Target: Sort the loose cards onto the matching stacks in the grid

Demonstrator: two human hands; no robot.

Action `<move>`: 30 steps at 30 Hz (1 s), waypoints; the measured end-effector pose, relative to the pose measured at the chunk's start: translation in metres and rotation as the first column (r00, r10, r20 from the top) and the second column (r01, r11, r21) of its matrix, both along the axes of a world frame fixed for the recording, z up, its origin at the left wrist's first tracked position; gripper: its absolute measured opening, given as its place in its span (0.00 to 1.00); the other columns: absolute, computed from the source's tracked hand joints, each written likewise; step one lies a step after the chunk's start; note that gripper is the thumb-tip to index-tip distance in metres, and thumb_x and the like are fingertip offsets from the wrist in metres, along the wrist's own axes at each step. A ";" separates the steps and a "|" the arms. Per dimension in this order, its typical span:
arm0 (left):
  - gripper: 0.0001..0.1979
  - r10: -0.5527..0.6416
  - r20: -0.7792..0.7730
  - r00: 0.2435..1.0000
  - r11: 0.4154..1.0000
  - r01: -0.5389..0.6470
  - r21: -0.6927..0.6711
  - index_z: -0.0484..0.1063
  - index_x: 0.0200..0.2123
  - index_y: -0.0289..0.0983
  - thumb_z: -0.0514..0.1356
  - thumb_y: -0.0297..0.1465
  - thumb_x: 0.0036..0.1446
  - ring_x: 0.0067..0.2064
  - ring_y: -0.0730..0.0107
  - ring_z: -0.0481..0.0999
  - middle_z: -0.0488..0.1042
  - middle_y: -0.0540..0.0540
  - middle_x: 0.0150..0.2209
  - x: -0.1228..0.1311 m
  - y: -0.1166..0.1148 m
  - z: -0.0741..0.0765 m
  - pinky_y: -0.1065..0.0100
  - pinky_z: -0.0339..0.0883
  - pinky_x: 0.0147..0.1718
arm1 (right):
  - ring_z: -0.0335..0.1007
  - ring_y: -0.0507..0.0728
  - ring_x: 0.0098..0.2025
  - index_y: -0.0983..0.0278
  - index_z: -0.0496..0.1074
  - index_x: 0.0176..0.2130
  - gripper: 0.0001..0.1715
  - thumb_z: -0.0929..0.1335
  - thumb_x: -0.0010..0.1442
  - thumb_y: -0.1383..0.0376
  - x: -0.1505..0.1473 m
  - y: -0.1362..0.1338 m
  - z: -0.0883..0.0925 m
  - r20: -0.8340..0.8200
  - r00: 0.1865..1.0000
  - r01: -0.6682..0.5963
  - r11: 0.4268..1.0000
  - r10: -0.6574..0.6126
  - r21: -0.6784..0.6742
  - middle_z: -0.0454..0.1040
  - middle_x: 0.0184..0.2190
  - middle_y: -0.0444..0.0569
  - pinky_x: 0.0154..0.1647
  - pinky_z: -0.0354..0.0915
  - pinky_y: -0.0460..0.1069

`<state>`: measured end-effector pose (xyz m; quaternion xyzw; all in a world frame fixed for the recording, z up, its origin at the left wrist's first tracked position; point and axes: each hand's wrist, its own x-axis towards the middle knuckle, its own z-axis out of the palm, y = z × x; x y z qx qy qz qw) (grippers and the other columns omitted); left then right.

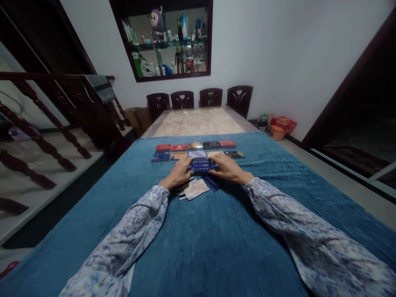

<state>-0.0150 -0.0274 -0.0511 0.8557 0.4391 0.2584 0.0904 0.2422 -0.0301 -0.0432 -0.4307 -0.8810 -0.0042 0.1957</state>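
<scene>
A dark blue card with pale print is held level between my two hands, over the middle of the blue cloth. My left hand grips its left edge, the fingers closed on it. At the right edge my right hand pinches it between thumb and fingers. Whether it is one card or a stack, I cannot tell. Just below lie loose cards: a beige card on top of others and a blue card partly under my right hand. Beyond stand two rows of card stacks, among them a red stack and a lilac stack.
The blue cloth covers the near part of a long table, with marbled tabletop showing beyond. Several dark chairs stand at the far end. To the left runs a wooden railing; a red bag sits on the floor at right.
</scene>
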 end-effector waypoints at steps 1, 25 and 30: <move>0.29 0.004 0.003 1.000 1.000 -0.004 0.001 0.70 0.57 0.34 0.62 0.21 0.50 0.51 0.55 0.73 0.73 0.39 0.48 -0.004 0.001 0.000 0.53 0.69 0.56 | 0.69 0.63 0.49 0.65 0.74 0.54 0.24 0.74 0.60 0.60 -0.003 0.001 0.002 0.018 1.000 -0.001 1.000 0.001 -0.005 0.77 0.44 0.56 0.48 0.65 0.54; 0.24 0.139 -0.180 0.974 0.987 -0.151 -0.056 0.74 0.53 0.34 0.64 0.24 0.51 0.47 0.56 0.75 0.74 0.41 0.44 -0.098 0.006 0.028 0.57 0.71 0.51 | 0.71 0.62 0.50 0.68 0.77 0.50 0.24 0.75 0.61 0.55 -0.105 0.029 0.039 0.170 0.981 -0.074 0.991 0.093 -0.110 0.78 0.46 0.57 0.41 0.62 0.49; 0.25 0.177 -0.198 0.964 0.978 -0.195 -0.076 0.74 0.55 0.32 0.64 0.26 0.50 0.48 0.54 0.75 0.74 0.40 0.45 -0.114 0.013 0.034 0.55 0.71 0.54 | 0.73 0.61 0.48 0.67 0.78 0.50 0.24 0.75 0.61 0.54 -0.121 0.044 0.037 0.163 0.977 -0.119 0.987 0.136 -0.108 0.79 0.47 0.58 0.42 0.63 0.49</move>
